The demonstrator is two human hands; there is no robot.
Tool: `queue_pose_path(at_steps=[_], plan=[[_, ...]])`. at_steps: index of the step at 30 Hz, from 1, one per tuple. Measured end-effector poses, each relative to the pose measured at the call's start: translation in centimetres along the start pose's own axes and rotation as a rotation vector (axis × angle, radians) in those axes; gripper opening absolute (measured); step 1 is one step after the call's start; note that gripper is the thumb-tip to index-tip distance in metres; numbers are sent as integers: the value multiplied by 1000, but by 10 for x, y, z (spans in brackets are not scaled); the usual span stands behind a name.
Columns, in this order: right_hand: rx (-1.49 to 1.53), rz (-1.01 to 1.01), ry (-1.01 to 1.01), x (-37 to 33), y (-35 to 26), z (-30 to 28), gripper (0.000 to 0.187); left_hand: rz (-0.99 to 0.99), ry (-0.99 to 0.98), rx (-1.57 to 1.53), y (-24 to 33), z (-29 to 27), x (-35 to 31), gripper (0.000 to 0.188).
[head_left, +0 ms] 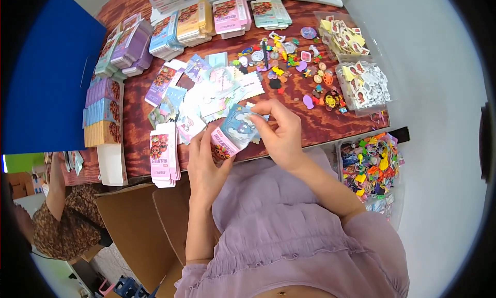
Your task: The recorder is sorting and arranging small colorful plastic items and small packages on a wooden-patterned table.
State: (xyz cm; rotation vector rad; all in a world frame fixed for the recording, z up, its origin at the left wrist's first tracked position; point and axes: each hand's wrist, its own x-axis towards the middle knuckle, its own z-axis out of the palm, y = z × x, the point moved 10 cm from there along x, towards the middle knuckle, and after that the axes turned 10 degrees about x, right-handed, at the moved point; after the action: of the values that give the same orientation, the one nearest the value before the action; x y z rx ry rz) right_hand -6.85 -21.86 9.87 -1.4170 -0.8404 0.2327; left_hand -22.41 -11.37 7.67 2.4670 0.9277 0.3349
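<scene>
My left hand (205,161) is closed round a small pink printed box (226,144), holding it tilted at the table's near edge. My right hand (281,132) pinches the upper right side of a blue printed packet (239,125) between thumb and fingers. The packet's lower end meets the box's upper end; how far it sits inside I cannot tell. Beyond my hands lies a loose heap of white and pastel sachets (219,89). Left of my left hand, a stack of flat pink boxes (164,156) rests on the table edge.
Stacks of coloured boxes (195,21) line the far side. Small trinkets (279,65) lie scattered right of the heap. Clear trays of cards (363,83) stand far right; a bin of colourful trinkets (368,166) sits below. An open cardboard carton (132,228) and another person (67,223) are at left.
</scene>
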Motion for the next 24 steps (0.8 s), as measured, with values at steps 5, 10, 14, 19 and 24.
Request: queue_pose_path(at_steps=[5,10,14,19,24], plan=[[110,166,141,2,23,-2,9,-19,-44,-138,1,11,6,75],[-268,-171,0,-7,-14,13,9,12,15,-122,4,9,10,75],[-118,-30,-180,6,19,10,11,53,55,90,-1,7,8,75],[-652,106,11,120,107,-29,24,76,-33,112,9,24,22,76],[-806,229,-23,151,132,-28,28,95,-13,99,15,22,23,75]])
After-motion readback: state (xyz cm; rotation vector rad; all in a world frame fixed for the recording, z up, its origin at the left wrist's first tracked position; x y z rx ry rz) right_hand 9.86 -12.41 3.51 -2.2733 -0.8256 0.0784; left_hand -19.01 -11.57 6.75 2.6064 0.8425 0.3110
